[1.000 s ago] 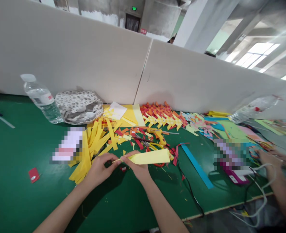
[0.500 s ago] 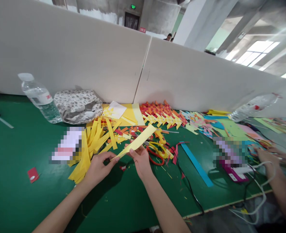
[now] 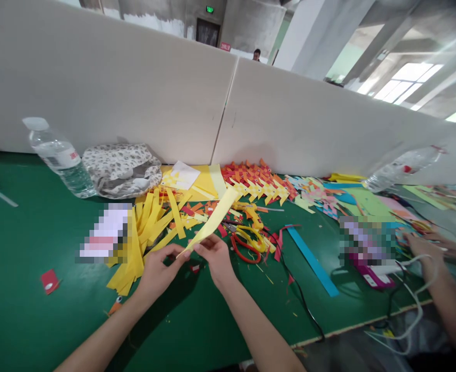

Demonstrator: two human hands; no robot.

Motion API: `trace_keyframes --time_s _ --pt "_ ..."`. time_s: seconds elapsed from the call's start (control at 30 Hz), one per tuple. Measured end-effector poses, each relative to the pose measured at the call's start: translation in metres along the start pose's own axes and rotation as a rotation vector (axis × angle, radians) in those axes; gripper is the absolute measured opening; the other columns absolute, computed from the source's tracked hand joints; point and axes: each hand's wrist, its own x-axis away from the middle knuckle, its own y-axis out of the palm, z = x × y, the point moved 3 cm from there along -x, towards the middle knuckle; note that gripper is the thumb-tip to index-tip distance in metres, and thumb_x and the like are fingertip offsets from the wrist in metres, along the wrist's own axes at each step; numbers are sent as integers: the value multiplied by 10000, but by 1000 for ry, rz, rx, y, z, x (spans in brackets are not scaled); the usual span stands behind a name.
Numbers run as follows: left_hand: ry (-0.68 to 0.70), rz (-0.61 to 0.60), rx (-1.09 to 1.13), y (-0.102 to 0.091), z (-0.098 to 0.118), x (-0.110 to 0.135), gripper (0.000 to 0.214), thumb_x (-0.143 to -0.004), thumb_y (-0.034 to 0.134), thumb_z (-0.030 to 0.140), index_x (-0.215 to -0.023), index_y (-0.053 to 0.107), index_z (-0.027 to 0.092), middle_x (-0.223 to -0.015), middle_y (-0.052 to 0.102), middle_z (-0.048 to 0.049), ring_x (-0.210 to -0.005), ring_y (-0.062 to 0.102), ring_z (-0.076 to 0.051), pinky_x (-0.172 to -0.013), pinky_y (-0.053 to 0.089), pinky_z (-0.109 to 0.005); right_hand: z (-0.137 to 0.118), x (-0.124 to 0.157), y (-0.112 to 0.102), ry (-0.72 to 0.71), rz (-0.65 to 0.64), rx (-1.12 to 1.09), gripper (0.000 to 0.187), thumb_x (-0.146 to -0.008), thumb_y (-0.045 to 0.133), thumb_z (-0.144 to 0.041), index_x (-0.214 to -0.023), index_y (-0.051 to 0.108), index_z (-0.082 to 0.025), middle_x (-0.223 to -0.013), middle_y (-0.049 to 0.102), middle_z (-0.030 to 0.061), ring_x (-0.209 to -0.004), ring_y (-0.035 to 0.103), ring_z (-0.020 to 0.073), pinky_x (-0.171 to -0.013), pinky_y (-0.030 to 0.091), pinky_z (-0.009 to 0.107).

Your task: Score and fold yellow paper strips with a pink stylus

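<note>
A pale yellow paper strip (image 3: 214, 219) slants up and away from my fingers, its far end bending slightly upward. My left hand (image 3: 161, 268) pinches its near end between thumb and fingers. Close beside it, my right hand (image 3: 216, 258) grips the same strip a little higher up. Left of my hands lies a pile of yellow paper strips (image 3: 152, 219). Behind the held strip are paper scraps and a yellow glue gun (image 3: 254, 214). Scissors with red and yellow handles (image 3: 247, 245) rest just right of my right hand.
Woven red-orange and yellow paper pieces (image 3: 253, 178) lie by the partition (image 3: 135, 88). A water bottle (image 3: 59, 157) and a patterned cloth bag (image 3: 121, 168) stand back left. A blue strip (image 3: 311, 261) and black cord (image 3: 301, 294) are at right. Another person's hand (image 3: 421, 250) is far right.
My right hand has slid down the strip toward my left hand. The strip's far end has shifted left and now curves. My left hand stays pinched on the near end.
</note>
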Motion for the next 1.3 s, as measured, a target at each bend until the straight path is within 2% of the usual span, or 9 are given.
trace_keyframes --time_s 0.13,0.23,0.3,0.43,0.53,0.7,1.03,1.17,1.3 --pt "-31 -60 21 5 -1 1 260 -809 572 422 -747 660 185 -720 695 -10 -661 627 -152 -639 486 -244 -2 1 -1 -23 67 47 421 -516 836 -277 -872 631 -186 -655 710 -6 -701 701 216 -725 555 349" --pt "15 68 -36 -1 -1 0 246 -749 644 412 -838 618 184 -823 676 -33 -757 621 -175 -703 501 -281 -6 5 -3 -88 91 219 480 -565 805 -267 -999 609 -205 -672 709 -11 -681 696 209 -686 552 323" --pt "56 123 -32 -4 -2 -1 304 -716 681 396 -911 583 184 -904 650 -48 -829 607 -186 -746 505 -301 -8 9 -2 -163 58 420 410 -643 749 -255 -1032 624 -217 -699 710 -1 -664 685 197 -658 542 301" --pt "38 56 97 -4 -7 -4 238 -761 646 378 -878 573 184 -850 622 -25 -803 601 -161 -750 506 -279 -8 16 5 -319 -61 686 324 -710 659 -192 -1031 675 -233 -691 697 3 -625 660 182 -654 526 291" --pt "-8 12 197 -4 -8 -5 186 -815 587 366 -820 574 181 -779 606 -3 -750 598 -140 -722 497 -251 -7 16 7 -392 -115 746 378 -718 617 -142 -1075 681 -248 -728 708 8 -643 656 182 -695 522 305" --pt "-32 -10 313 -5 -6 -4 168 -841 562 351 -895 571 192 -822 603 8 -777 594 -131 -725 486 -229 -6 17 6 -426 -165 798 432 -731 589 -123 -1133 666 -261 -757 715 16 -656 647 183 -717 513 315" --pt "-82 -18 285 -10 -7 -4 293 -848 530 380 -1031 597 161 -971 644 -37 -847 582 -169 -786 464 -267 -12 23 11 -580 -237 940 403 -772 547 -146 -1160 645 -187 -744 706 51 -668 635 172 -686 496 297" --pt "-74 -34 295 -11 -1 -3 277 -858 512 378 -1014 606 169 -945 638 -25 -818 568 -165 -758 453 -259 -13 23 12 -487 -261 840 373 -742 587 -160 -1102 683 -183 -683 688 26 -582 598 138 -598 485 253" --pt "-72 -5 276 -14 3 -2 220 -859 520 374 -898 613 179 -789 587 9 -746 530 -143 -683 426 -232 -8 21 12 -226 -284 660 357 -668 673 -178 -1022 721 -167 -625 647 -9 -526 543 105 -545 464 228"
